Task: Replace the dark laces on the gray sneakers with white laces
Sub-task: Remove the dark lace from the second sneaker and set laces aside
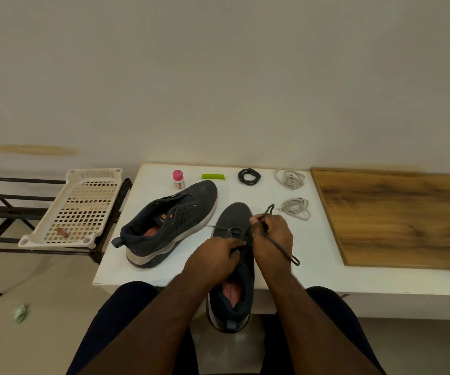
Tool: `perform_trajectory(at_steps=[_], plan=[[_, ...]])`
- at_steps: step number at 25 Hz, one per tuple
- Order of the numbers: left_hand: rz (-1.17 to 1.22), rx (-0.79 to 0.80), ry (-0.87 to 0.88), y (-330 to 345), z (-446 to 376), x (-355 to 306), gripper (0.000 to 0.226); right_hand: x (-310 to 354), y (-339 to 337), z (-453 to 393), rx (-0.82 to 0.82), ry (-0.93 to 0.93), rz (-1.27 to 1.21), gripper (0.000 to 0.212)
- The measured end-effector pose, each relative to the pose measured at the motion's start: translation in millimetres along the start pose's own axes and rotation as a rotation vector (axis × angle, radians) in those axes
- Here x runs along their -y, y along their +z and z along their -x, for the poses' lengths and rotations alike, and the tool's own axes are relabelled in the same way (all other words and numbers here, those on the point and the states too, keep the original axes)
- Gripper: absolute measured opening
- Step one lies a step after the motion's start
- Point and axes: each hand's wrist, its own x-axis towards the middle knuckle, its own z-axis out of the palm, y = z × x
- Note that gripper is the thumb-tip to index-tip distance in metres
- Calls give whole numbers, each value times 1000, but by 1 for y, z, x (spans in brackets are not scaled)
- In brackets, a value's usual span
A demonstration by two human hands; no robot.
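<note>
Unlacing the near sneaker (234, 220) now: left hand (218, 250) grips its tongue area, right hand (271, 234) pinches the dark lace (283, 249), so next tug it free of the last eyelets, I'd guess.

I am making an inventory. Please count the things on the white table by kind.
Gray sneakers: 2
White lace bundles: 2
Dark laces: 2
Pink-capped bottle: 1
Green piece: 1
Total: 8

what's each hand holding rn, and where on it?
Right hand pinches the dark lace partway along, near the eyelets. Left hand grips the near sneaker at its tongue and throat.
</note>
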Motion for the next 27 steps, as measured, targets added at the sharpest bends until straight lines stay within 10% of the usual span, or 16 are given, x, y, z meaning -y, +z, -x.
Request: perform_trajectory(at_steps=[2,7,13,21,27], plan=[[-6,5,0,0,-1,1,40,0,0,-1,-106,-43,-128,12],[-5,-4,30,0,0,1,41,-10,6,2,223,89,34,15],[-8,-55,-14,3,-6,7,38,7,-5,1,-211,-67,-292,8],[363,-245,-78,-16,-6,-1,59,21,-15,-2,218,233,-551,24],[913,-419,-139,-38,5,-13,20,28,-25,4,482,412,-645,26]])
